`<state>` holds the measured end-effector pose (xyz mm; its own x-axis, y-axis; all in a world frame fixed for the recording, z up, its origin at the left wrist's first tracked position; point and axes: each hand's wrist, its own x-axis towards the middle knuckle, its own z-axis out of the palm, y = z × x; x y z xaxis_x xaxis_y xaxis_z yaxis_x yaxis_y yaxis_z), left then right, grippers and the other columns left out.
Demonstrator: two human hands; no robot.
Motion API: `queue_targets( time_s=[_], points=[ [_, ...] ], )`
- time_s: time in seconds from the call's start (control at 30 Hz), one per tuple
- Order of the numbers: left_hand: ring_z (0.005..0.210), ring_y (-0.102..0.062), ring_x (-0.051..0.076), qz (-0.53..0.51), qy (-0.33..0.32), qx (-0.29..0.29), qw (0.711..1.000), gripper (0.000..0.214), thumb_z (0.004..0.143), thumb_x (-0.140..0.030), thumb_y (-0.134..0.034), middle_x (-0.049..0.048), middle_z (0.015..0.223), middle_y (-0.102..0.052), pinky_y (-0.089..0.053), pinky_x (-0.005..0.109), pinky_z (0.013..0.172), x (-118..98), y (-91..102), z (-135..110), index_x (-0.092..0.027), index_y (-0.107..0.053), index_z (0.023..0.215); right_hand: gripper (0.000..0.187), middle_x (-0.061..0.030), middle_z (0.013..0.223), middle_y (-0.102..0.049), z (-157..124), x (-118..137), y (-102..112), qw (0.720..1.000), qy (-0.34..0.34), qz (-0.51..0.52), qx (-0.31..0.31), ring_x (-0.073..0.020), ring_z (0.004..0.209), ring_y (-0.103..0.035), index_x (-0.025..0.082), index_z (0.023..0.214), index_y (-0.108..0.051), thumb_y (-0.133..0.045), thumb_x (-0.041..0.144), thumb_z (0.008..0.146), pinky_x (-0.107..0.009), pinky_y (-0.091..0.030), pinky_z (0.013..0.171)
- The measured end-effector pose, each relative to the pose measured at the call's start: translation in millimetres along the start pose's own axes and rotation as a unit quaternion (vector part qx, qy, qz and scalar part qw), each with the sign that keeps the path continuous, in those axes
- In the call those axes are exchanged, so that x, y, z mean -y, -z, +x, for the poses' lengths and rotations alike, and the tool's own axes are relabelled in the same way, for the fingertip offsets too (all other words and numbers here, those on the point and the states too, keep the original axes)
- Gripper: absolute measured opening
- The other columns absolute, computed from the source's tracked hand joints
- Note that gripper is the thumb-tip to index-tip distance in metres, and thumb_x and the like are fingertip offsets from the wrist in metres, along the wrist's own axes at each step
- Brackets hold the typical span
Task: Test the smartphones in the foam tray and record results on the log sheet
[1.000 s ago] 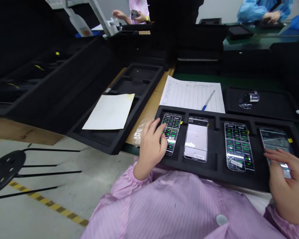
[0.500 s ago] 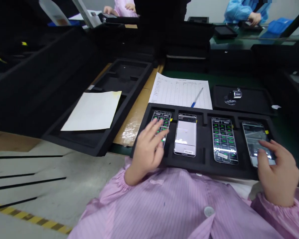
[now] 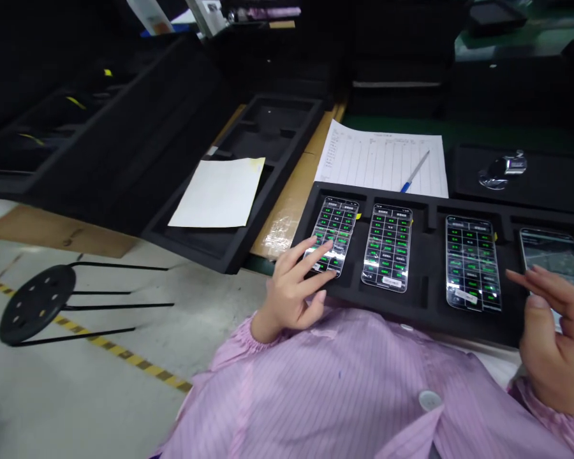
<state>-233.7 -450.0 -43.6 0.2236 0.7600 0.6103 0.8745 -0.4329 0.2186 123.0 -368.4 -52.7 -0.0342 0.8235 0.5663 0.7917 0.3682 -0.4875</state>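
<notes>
Several phones lie face up in the slots of a black foam tray (image 3: 423, 255) in front of me. The leftmost phone (image 3: 337, 223) shows a dark grid with green text, and my left hand (image 3: 299, 284) rests over its lower end, fingers spread. The second phone (image 3: 387, 248) and the third phone (image 3: 472, 261) show the same kind of grid. Over the rightmost phone (image 3: 550, 248), whose screen is greyish, hovers my right hand (image 3: 557, 338) with fingers stretched and thumb apart. It hides that phone's lower part. Whether its fingertips touch the glass I cannot tell.
Behind the tray lies a printed form (image 3: 377, 159) with a pen (image 3: 415, 171) on it. A dark tray (image 3: 550, 185) at the right holds a shiny metal object (image 3: 511, 167). Leftward, a blank sheet (image 3: 217, 191) covers part of another foam tray (image 3: 287, 153). A black stool (image 3: 38, 303) stands on the floor.
The second phone's screen has switched from a pale page to the dark green-text grid. My left hand has slid lower on the leftmost phone. The view has turned left and down.
</notes>
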Motion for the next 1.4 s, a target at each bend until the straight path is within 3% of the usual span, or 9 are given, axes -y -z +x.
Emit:
queue_targets(
  time_s=[0.17, 0.27, 0.37, 0.5, 0.6, 0.8, 1.07, 1.27, 1.4],
  points=[
    [0.141, -0.044, 0.035, 0.009, -0.001, 0.049, 0.999, 0.032, 0.085, -0.028, -0.051, 0.0106, 0.147, -0.055, -0.045, 0.053, 0.103, -2.6, -3.4, 0.7, -0.021, -0.074, 0.106, 0.025, -0.0102, 0.101, -0.076, -1.6, 6.9, 0.7, 0.998, 0.041, 0.054, -0.015, -0.0315, 0.11, -0.07, 0.021, 0.111, -0.073, -0.056, 0.026, 0.093, -0.051, -0.054, 0.102],
    [0.14, -0.044, 0.035, -0.016, -0.012, 0.03, 0.999, 0.032, 0.084, -0.026, -0.051, 0.0132, 0.146, -0.056, -0.045, 0.052, 0.104, -6.7, -7.5, 6.9, -0.018, -0.073, 0.105, 0.025, -0.011, 0.118, -0.072, -1.1, 19.7, -0.4, 0.982, 0.115, 0.095, 0.113, -0.0302, 0.117, -0.066, 0.022, 0.111, -0.071, -0.052, 0.024, 0.095, -0.054, -0.049, 0.105],
    [0.14, -0.045, 0.034, -0.037, -0.043, 0.011, 0.998, 0.034, 0.083, -0.024, -0.051, 0.0146, 0.144, -0.057, -0.045, 0.05, 0.105, -14.7, -13.5, 17.4, -0.015, -0.071, 0.109, 0.033, -0.0137, 0.134, -0.064, 4.4, 39.8, -10.2, 0.926, 0.238, 0.116, 0.27, -0.0291, 0.13, -0.056, 0.018, 0.122, -0.065, -0.044, 0.023, 0.097, -0.057, -0.039, 0.114],
    [0.141, -0.045, 0.031, -0.034, -0.068, 0.0, 0.997, 0.035, 0.084, -0.023, -0.049, 0.012, 0.147, -0.055, -0.046, 0.048, 0.105, -21.3, -18.0, 28.6, -0.017, -0.069, 0.113, 0.036, -0.0139, 0.129, -0.067, 13.6, 56.4, -19.9, 0.894, 0.289, 0.109, 0.326, -0.0287, 0.139, -0.049, 0.014, 0.128, -0.058, -0.041, 0.02, 0.097, -0.059, -0.028, 0.12],
    [0.14, -0.046, 0.032, -0.025, -0.058, -0.011, 0.998, 0.036, 0.084, -0.021, -0.049, 0.0102, 0.149, -0.053, -0.047, 0.05, 0.105, -18.1, -15.9, 29.0, -0.019, -0.068, 0.114, 0.035, -0.0109, 0.121, -0.071, 14.1, 45.7, -9.9, 0.919, 0.274, 0.124, 0.255, -0.0284, 0.131, -0.057, 0.017, 0.125, -0.061, -0.044, 0.019, 0.094, -0.058, -0.028, 0.121],
    [0.142, -0.043, 0.035, -0.028, -0.009, -0.02, 0.999, 0.044, 0.083, -0.016, -0.051, 0.0018, 0.155, -0.046, -0.043, 0.057, 0.111, -6.2, -17.0, 25.0, -0.027, -0.065, 0.124, 0.021, -0.0017, 0.086, -0.076, -0.8, -5.0, 22.1, 0.989, 0.126, 0.076, 0.001, -0.0302, 0.107, -0.071, 0.025, 0.094, -0.07, -0.05, 0.017, 0.09, -0.06, -0.043, 0.11],
    [0.15, -0.028, 0.036, -0.023, 0.095, -0.007, 0.995, 0.042, 0.091, -0.017, -0.049, -0.0017, 0.159, -0.04, -0.03, 0.063, 0.121, -4.1, -32.1, 30.4, -0.029, -0.064, 0.128, 0.025, -0.0043, 0.103, -0.077, -5.8, -15.7, 25.6, 0.977, 0.175, 0.02, 0.121, -0.029, 0.114, -0.069, 0.024, 0.102, -0.072, -0.053, 0.017, 0.087, -0.054, -0.044, 0.111],
    [0.147, -0.033, 0.039, -0.03, 0.1, -0.015, 0.994, 0.04, 0.092, -0.02, -0.049, -0.0041, 0.157, -0.042, -0.031, 0.067, 0.119, -6.0, -30.0, 33.6, -0.029, -0.065, 0.127, 0.02, -0.0045, 0.086, -0.076, -1.0, -35.3, 34.4, 0.993, 0.065, 0.002, -0.1, -0.03, 0.11, -0.071, 0.022, 0.093, -0.071, -0.052, 0.019, 0.093, -0.058, -0.046, 0.107],
    [0.15, -0.026, 0.038, -0.049, 0.13, 0.018, 0.99, 0.051, 0.094, -0.023, -0.044, -0.0222, 0.161, -0.028, -0.022, 0.066, 0.124, -8.8, -27.9, 37.6, -0.045, -0.053, 0.138, 0.02, -0.0065, 0.088, -0.076, 9.5, -53.4, 32.5, 0.991, -0.01, 0.0, -0.134, -0.0289, 0.111, -0.069, 0.02, 0.094, -0.07, -0.05, 0.024, 0.097, -0.057, -0.047, 0.106]
  ],
)
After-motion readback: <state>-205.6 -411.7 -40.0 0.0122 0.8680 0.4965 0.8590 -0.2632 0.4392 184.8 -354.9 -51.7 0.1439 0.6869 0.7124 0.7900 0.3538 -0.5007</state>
